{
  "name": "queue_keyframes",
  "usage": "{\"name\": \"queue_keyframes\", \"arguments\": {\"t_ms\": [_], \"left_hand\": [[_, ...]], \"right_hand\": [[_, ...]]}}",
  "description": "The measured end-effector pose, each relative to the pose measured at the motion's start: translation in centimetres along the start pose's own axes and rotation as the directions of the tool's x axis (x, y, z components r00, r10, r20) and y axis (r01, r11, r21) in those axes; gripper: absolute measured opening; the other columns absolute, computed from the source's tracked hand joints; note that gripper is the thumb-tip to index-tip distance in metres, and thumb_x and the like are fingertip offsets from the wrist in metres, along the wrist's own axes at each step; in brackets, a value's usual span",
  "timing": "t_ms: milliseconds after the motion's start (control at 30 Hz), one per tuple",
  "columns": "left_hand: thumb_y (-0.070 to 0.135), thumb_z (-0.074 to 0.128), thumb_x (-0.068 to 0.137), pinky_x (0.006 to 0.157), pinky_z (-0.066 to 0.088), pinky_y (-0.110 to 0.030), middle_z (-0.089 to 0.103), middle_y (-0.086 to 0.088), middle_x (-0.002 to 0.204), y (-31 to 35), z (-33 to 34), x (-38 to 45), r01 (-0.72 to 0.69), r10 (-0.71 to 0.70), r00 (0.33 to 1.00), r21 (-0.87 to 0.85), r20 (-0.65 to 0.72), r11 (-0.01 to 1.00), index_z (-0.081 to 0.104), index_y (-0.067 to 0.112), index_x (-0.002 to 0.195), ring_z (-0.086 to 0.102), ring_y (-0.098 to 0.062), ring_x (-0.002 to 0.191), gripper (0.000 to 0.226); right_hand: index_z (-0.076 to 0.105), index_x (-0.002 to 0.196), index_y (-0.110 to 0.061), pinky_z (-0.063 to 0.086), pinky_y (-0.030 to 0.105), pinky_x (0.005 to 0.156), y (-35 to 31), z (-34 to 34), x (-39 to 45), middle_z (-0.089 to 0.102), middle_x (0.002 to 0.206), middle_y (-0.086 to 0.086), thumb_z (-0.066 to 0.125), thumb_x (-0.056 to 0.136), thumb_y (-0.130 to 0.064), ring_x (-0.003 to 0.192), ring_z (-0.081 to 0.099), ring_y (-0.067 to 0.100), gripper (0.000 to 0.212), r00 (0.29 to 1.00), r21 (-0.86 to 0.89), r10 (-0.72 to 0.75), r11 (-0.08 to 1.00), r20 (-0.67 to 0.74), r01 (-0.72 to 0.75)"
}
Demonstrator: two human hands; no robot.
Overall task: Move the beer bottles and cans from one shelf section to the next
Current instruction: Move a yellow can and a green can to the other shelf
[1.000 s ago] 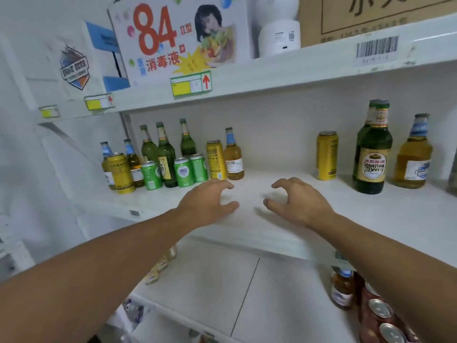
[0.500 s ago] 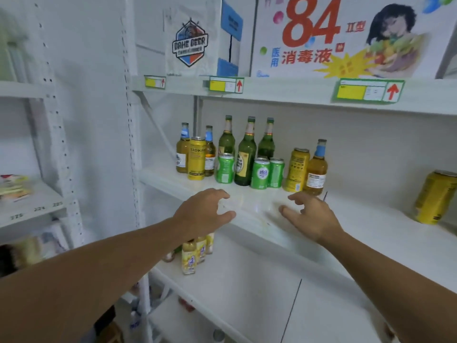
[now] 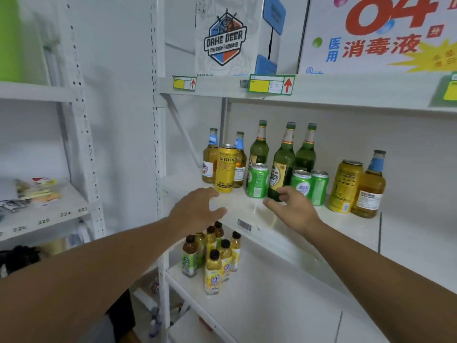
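Head view: the beer stock stands grouped on the middle shelf (image 3: 284, 219), at about 1 o'clock from frame centre, packed tight at the shelf's left end. Tall green bottles (image 3: 283, 159) sit behind, short green cans (image 3: 257, 180) in front, so each is reachable without tipping another. A yellow can (image 3: 225, 168) stands at the group's 9 o'clock, flanked by amber bottles (image 3: 210, 159); another yellow can (image 3: 345, 185) and an amber bottle (image 3: 369, 188) close the 3 o'clock end. The left hand (image 3: 197, 211) hovers just below the yellow can, fingers spread, holding nothing. The right hand (image 3: 294, 206) reaches toward the front green bottle's base, fingers loosely curled, apart, not yet gripping. Judgement: both hands are positioned for a simultaneous pickup.
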State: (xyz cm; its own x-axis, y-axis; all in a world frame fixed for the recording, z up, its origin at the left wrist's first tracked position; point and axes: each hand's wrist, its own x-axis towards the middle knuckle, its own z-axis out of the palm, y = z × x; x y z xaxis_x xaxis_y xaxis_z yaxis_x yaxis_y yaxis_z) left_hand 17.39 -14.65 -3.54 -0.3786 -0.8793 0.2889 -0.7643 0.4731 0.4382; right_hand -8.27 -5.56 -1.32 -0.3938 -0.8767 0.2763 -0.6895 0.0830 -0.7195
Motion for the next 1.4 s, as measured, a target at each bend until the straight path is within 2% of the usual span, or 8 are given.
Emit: {"name": "queue_keyframes", "arguments": {"t_ms": [133, 233, 367, 500, 667, 900, 1133, 1400], "left_hand": [[0.055, 0.071, 0.097, 0.110, 0.049, -0.038, 0.060, 0.007, 0.146, 0.1, -0.2, 3.6, 0.113, -0.121, 0.991, -0.126, -0.055, 0.986, 0.053, 0.028, 0.150, 0.057, -0.017, 0.135, 0.062], [0.049, 0.079, 0.094, 0.095, 0.051, -0.032, 0.060, 0.009, 0.125, 0.6, 0.0, 6.5, 0.200, -0.249, 0.962, -0.330, -0.112, 0.923, 0.054, 0.023, 0.141, 0.061, -0.017, 0.122, 0.059], [0.041, 0.082, 0.093, 0.081, 0.046, -0.024, 0.055, 0.008, 0.122, 0.8, 1.5, 9.8, 0.213, -0.309, 0.936, -0.426, -0.171, 0.879, 0.048, 0.019, 0.146, 0.057, -0.014, 0.109, 0.067], [0.044, 0.087, 0.087, 0.094, 0.051, -0.030, 0.057, 0.003, 0.144, 0.1, 3.1, 12.8, 0.186, -0.320, 0.931, -0.524, -0.177, 0.831, 0.043, 0.022, 0.155, 0.061, -0.018, 0.122, 0.084], [0.055, 0.090, 0.080, 0.114, 0.051, -0.047, 0.058, 0.002, 0.153, -0.7, 4.7, 15.8, 0.152, -0.275, 0.952, -0.574, -0.133, 0.804, 0.040, 0.023, 0.161, 0.059, -0.023, 0.138, 0.100], [0.058, 0.086, 0.080, 0.099, 0.052, -0.037, 0.071, 0.007, 0.130, -1.8, 5.7, 16.6, 0.104, -0.229, 0.956, -0.523, -0.182, 0.846, 0.063, 0.028, 0.137, 0.067, -0.019, 0.116, 0.068], [0.053, 0.088, 0.080, 0.092, 0.050, -0.033, 0.067, 0.026, 0.096, -2.4, 4.4, 14.7, 0.050, -0.164, 0.974, -0.559, -0.156, 0.828, 0.070, 0.035, 0.120, 0.063, 0.003, 0.089, 0.048], [0.045, 0.091, 0.082, 0.078, 0.046, -0.016, 0.071, 0.024, 0.104, 1.8, 4.5, 11.7, -0.155, 0.111, 0.988, -0.648, -0.109, 0.746, 0.069, 0.038, 0.120, 0.065, 0.009, 0.097, 0.045]], "right_hand": [[0.054, 0.124, -0.030, 0.044, 0.025, 0.068, -0.3, 2.5, 3.8, 0.056, 0.094, -0.021, 0.082, 0.092, -0.041, 0.085, 0.056, 0.000, 0.044, 1.000, 0.174, 0.023, 0.984, 0.011, -0.024], [0.055, 0.127, -0.033, 0.047, 0.028, 0.074, 0.0, 4.6, 6.5, 0.060, 0.097, -0.023, 0.088, 0.086, -0.036, 0.093, 0.062, 0.005, 0.053, 0.999, 0.280, 0.029, 0.960, -0.027, -0.020], [0.052, 0.143, -0.031, 0.058, 0.046, 0.100, 0.0, 7.9, 8.8, 0.065, 0.132, -0.005, 0.084, 0.077, -0.043, 0.121, 0.065, 0.022, 0.074, 0.991, 0.343, 0.060, 0.939, -0.119, -0.015], [0.034, 0.162, -0.023, 0.049, 0.052, 0.113, -0.5, 10.0, 9.9, 0.044, 0.160, 0.005, 0.083, 0.087, -0.041, 0.144, 0.049, 0.031, 0.092, 0.963, 0.255, 0.128, 0.965, -0.236, -0.065], [0.044, 0.154, -0.015, 0.051, 0.052, 0.105, -1.7, 11.8, 10.9, 0.046, 0.152, 0.009, 0.086, 0.082, -0.051, 0.138, 0.050, 0.034, 0.090, 0.901, 0.148, 0.207, 0.976, -0.381, -0.162], [0.059, 0.139, -0.012, 0.055, 0.047, 0.098, -2.9, 12.8, 11.8, 0.052, 0.143, 0.010, 0.082, 0.083, -0.055, 0.129, 0.058, 0.035, 0.074, 0.859, 0.134, 0.230, 0.973, -0.457, -0.189], [0.051, 0.113, -0.031, 0.058, 0.038, 0.084, -2.2, 10.6, 9.7, 0.067, 0.098, -0.009, 0.089, 0.079, -0.050, 0.091, 0.069, 0.020, 0.054, 0.884, 0.230, 0.243, 0.960, -0.400, -0.161], [0.058, 0.116, -0.030, 0.060, 0.040, 0.086, 0.7, 3.6, 5.6, 0.071, 0.103, -0.011, 0.090, 0.073, -0.055, 0.094, 0.071, 0.017, 0.059, 0.847, 0.132, 0.213, 0.977, -0.488, -0.170]]}}
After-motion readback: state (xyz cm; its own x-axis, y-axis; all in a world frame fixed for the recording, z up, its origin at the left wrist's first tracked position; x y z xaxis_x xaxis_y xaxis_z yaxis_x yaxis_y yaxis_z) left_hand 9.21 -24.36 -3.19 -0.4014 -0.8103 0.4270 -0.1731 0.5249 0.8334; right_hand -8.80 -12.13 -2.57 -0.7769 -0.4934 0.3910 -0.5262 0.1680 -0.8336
